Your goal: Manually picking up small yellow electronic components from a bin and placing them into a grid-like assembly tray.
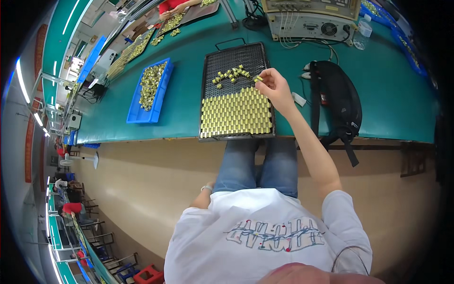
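My right hand (274, 87) is over the right side of a black tray (236, 54), thumb and fingertips pinched on a small yellow-and-silver block-shaped part (257, 79). The near half of the tray is packed with neat staggered rows of the same yellow parts (236, 115). Past those rows, several loose parts (232, 75) lie scattered on the tray's dark perforated floor. My left arm (202, 199) hangs down beside my lap, a pale band at its wrist; the fingers of that hand are hidden.
Left of the tray stands a blue bin (162, 90) full of similar parts. A black bag (338, 97) lies at the right, near a small white object (299, 99). Behind are a cabled instrument (309, 26) and a clear bottle (362, 34). Across the table, another person's hands (176, 10) work over parts.
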Demonstrator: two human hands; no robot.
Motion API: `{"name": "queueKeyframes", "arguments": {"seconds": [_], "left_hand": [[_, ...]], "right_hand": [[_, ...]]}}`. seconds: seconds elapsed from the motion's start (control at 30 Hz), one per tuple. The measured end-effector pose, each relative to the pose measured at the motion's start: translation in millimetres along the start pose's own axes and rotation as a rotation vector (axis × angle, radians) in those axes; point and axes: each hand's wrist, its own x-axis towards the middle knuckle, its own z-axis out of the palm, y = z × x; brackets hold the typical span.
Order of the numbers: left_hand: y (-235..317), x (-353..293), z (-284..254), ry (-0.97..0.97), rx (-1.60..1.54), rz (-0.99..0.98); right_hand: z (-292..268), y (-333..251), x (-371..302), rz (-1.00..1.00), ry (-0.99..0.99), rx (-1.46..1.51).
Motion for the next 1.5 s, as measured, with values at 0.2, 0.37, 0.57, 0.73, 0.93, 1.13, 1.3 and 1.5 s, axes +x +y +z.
{"name": "queueKeyframes", "arguments": {"seconds": [0.2, 0.37, 0.57, 0.73, 0.93, 1.13, 1.3, 1.5], "left_hand": [[2.5, 24.9, 9.3, 0.106, 0.177, 0.14], [6.5, 51.8, 17.3, 0.12, 0.3, 0.201], [-22.3, 61.4, 16.7, 0.156, 0.309, 0.104], [33.3, 33.0, -23.4, -0.291, -0.082, -0.295], [193.2, -48.0, -142.0, -0.475, -0.14, -0.24], [339.2, -89.1, -191.0, -0.485, -0.22, 0.174], [413.5, -56.5, -109.0, -0.775, -0.66, 0.362], [413.7, -27.3, -98.3, -0.912, -0.631, 0.225]], "right_hand": [[-7.4, 17.9, -6.4, -0.065, 0.238, -0.257], [-22.0, 48.6, -33.7, -0.312, 0.548, -0.536], [-14.3, 45.8, -35.3, -0.322, 0.493, -0.732], [-17.8, 49.8, -37.6, -0.214, 0.439, -0.691], [-26.2, 52.1, -40.4, -0.152, 0.499, -0.675], [10.1, -2.7, -51.7, -0.24, 0.475, -0.707], [86.7, -46.8, -74.2, -0.357, 0.1, -0.512], [121.3, -31.9, -69.1, -0.335, 0.206, -0.812]]}}
